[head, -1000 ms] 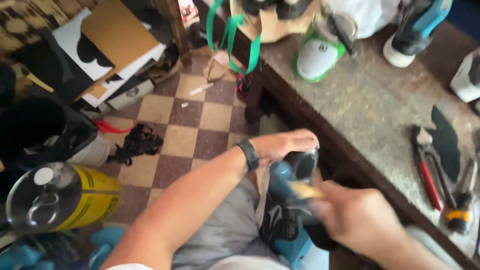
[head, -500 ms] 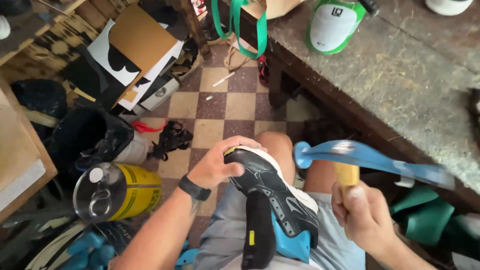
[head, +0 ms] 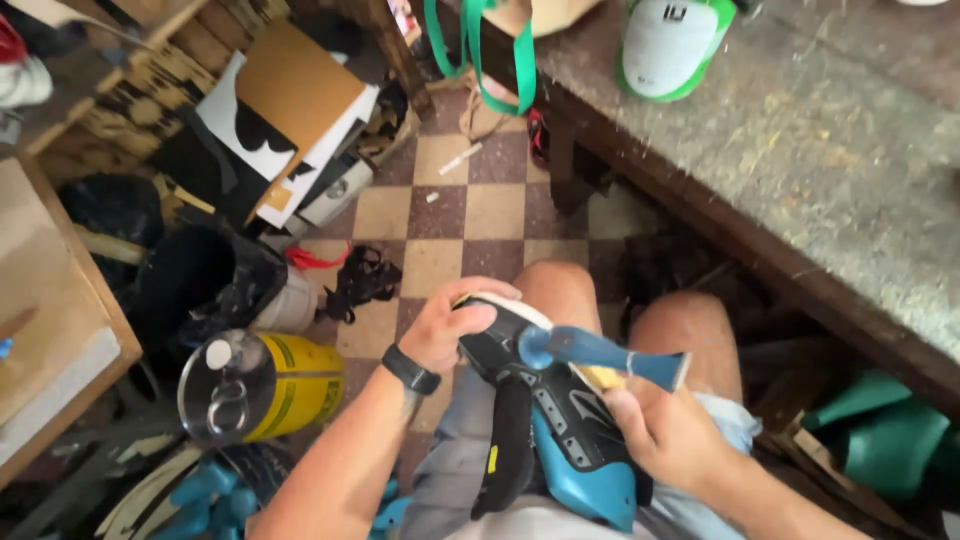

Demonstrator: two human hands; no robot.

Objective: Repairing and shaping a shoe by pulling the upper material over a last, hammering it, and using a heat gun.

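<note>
While the left hand [head: 447,330] clamps the toe of a black and blue shoe [head: 545,420] lying sole-up across the person's lap, the right hand [head: 665,430] grips the handle of a blue-headed hammer [head: 600,352] held just above the sole. Hands are apart, each closed on its own object. Judging by the raised hammer, work on the sole appears to be under way; how much is finished cannot be told. On the checkered floor [head: 440,215] to the left, a yellow can [head: 262,387] lies on its side, lid closed, contents hidden. Another shoe, white-soled with green trim [head: 668,45], rests on the table [head: 820,170].
</note>
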